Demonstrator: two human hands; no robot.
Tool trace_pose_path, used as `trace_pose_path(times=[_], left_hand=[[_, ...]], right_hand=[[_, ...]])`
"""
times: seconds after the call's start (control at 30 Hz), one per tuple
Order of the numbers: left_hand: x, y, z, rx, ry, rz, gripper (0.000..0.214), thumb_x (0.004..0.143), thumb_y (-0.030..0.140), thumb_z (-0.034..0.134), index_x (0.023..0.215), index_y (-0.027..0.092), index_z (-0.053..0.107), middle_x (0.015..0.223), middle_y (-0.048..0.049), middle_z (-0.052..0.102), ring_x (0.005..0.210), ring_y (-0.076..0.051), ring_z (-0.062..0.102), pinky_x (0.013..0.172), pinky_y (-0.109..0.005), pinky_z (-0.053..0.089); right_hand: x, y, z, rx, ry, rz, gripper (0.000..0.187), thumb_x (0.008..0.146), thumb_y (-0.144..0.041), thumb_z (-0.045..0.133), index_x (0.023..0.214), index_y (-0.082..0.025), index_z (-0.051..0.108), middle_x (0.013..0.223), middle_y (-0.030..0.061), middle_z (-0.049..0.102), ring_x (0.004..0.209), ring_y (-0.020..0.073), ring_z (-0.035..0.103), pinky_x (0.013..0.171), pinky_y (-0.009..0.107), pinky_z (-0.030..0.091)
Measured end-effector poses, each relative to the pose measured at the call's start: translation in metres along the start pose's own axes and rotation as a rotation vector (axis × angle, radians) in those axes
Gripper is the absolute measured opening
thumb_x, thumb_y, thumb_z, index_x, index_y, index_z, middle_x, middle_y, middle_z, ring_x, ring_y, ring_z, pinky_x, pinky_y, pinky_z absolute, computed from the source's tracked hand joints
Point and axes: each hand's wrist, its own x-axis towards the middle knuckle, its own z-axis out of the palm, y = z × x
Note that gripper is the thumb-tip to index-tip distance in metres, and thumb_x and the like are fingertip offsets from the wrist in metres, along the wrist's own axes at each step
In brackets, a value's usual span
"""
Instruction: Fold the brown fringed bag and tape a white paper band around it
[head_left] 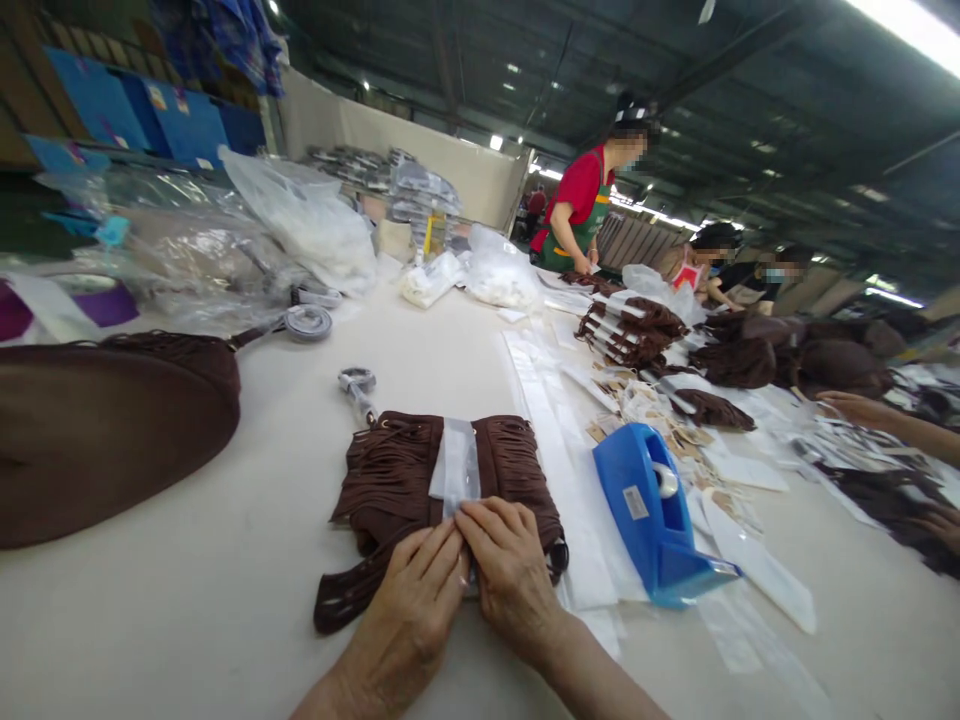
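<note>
A dark brown fringed bag lies on the pale table in front of me. A whitish translucent strip runs across its middle. My left hand and my right hand meet at the strip's near end, fingers closed and pressing it against the bag. What lies beneath the fingertips is hidden. A brown strap loop sticks out at the bag's near left. At its far left corner is a plastic-wrapped piece of hardware.
Right of the bag are white sheets and a blue tape dispenser. A larger brown bag lies left, near purple tape rolls. Stacked fringed bags sit farther back. Co-workers stand beyond; another person's arm reaches in right.
</note>
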Motion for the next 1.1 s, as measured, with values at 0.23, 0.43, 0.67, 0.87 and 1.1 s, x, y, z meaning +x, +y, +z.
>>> trace_pose_path(times=[0.23,0.43,0.67,0.87,1.1], left_hand=[[0.003,0.0,-0.006,0.071,0.014,0.072,0.034,0.09,0.012,0.029,0.097,0.007,0.062,0.102,-0.0114,0.062,0.105,-0.022,0.052,0.092,-0.039,0.037],[-0.002,-0.001,-0.016,0.117,0.015,0.17,0.032,0.088,0.006,0.031,0.1,0.01,0.061,0.094,-0.0075,0.062,0.096,-0.02,0.054,0.093,-0.041,0.04],[-0.004,0.001,-0.031,0.135,-0.04,0.196,0.03,0.086,0.006,0.037,0.105,0.011,0.059,0.098,-0.0085,0.06,0.101,-0.021,0.052,0.093,-0.045,0.045],[-0.005,0.008,-0.046,0.04,0.002,0.113,0.023,0.082,0.003,0.04,0.092,0.014,0.058,0.094,-0.0087,0.056,0.102,-0.02,0.051,0.093,-0.043,0.047],[0.026,-0.026,-0.045,0.173,0.098,0.025,0.023,0.086,0.014,0.039,0.1,0.016,0.057,0.098,-0.0069,0.063,0.104,-0.02,0.054,0.086,-0.034,0.05]], right_hand=[[0.005,0.003,-0.01,-0.035,-0.133,-0.022,0.033,0.084,-0.013,0.046,0.117,-0.019,0.05,0.118,0.0048,0.056,0.105,0.0205,0.041,0.092,0.036,0.026],[0.005,0.008,-0.015,-0.084,-0.199,-0.102,0.031,0.086,-0.016,0.046,0.116,-0.024,0.052,0.12,0.003,0.055,0.106,0.0195,0.042,0.09,0.035,0.031],[0.003,0.011,-0.029,-0.111,-0.347,-0.177,0.036,0.089,-0.023,0.043,0.122,-0.036,0.048,0.131,0.0038,0.045,0.116,0.0229,0.038,0.092,0.04,0.032],[-0.004,0.01,-0.039,-0.074,-0.443,-0.198,0.045,0.085,-0.019,0.047,0.124,-0.04,0.045,0.136,0.0037,0.039,0.127,0.0236,0.03,0.102,0.041,0.025],[-0.006,0.012,-0.045,-0.091,-0.377,-0.233,0.045,0.082,-0.019,0.048,0.122,-0.039,0.047,0.131,0.0042,0.043,0.125,0.0252,0.034,0.101,0.044,0.028]])
